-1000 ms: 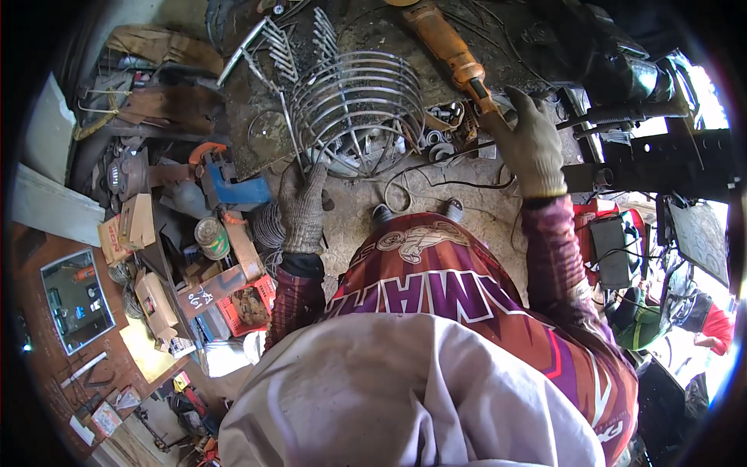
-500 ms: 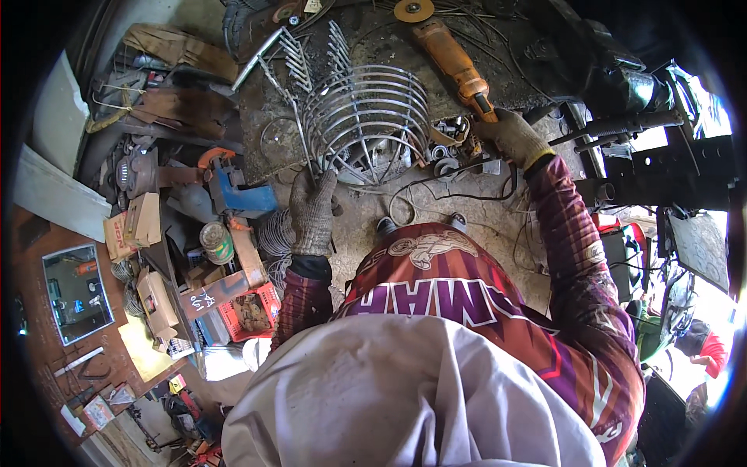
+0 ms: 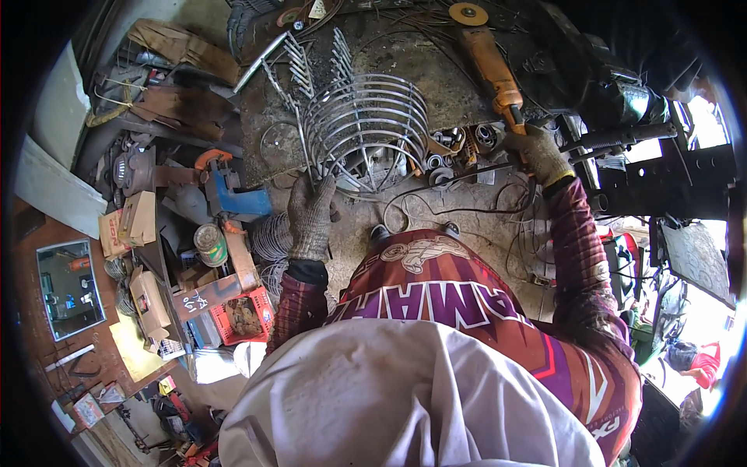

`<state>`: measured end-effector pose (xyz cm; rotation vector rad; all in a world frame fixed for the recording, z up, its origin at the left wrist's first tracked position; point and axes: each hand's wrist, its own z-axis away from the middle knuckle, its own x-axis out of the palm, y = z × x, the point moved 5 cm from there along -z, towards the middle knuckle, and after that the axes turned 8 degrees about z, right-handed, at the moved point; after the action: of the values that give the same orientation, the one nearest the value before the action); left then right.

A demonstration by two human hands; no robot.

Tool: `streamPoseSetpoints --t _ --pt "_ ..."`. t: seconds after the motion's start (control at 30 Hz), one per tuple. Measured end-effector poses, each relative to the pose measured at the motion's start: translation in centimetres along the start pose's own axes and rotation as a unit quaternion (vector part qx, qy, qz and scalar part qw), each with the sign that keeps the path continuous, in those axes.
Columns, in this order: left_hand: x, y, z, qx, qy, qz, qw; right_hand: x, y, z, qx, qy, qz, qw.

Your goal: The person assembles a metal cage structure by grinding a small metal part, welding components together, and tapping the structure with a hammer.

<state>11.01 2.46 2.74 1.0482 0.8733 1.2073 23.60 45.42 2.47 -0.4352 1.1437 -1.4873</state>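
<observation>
Orange grinder (image 3: 492,68), one, in right hand (image 3: 541,152); cage (image 3: 360,128), one.

Orange angle grinder (image 3: 492,66) slanted, tan disc (image 3: 472,16) at far end. Grey metal frame (image 3: 361,119) to its left, curved bars crossed by ribs.

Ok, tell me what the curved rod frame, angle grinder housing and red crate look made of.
Curved rod frame: probably bare steel, grey with bright glints. Angle grinder housing: likely plastic, orange and grimy, judging by its rounded shell, though painted metal is possible. Red crate: apparently moulded plastic, evenly coloured with perforated-looking walls.
</observation>
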Motion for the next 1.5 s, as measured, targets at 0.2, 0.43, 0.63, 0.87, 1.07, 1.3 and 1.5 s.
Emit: streamPoseSetpoints --t 0.2,0.43,0.63,0.87,1.07,1.3,1.5 --pt "0.0 0.3 0.2 -0.004 -0.007 0.017 1.0 -2.7 1.1 -1.4 -0.032 0.026 0.032 0.999" --pt "-0.1 0.3 0.7 -0.011 0.003 -0.01 1.0 -4.2 0.6 -3.2 -0.138 -0.01 0.214 0.967" --pt "0.2 0.6 0.4 0.025 0.0 -0.05 0.998 -5.5 -2.3 -3.1 -0.265 -0.014 0.49 0.83" --pt "0.7 0.6 0.6 0.025 0.022 -0.026 0.999 -5.7 -3.7 -2.2 0.095 0.036 0.321 0.941" --pt "0.1 0.4 0.6 0.018 0.028 -0.046 0.998 -7.1 -5.3 4.1 0.049 0.264 0.317 0.91" --pt "1.5 1.7 1.3 0.064 -0.001 -0.052 0.997 -11.6 3.3 8.4 -0.055 0.711 -0.037 0.7" --pt "-0.3 -0.5 -0.2 0.047 0.0 -0.021 0.999 -12.4 4.0 7.0 -0.019 0.676 -0.019 0.736"
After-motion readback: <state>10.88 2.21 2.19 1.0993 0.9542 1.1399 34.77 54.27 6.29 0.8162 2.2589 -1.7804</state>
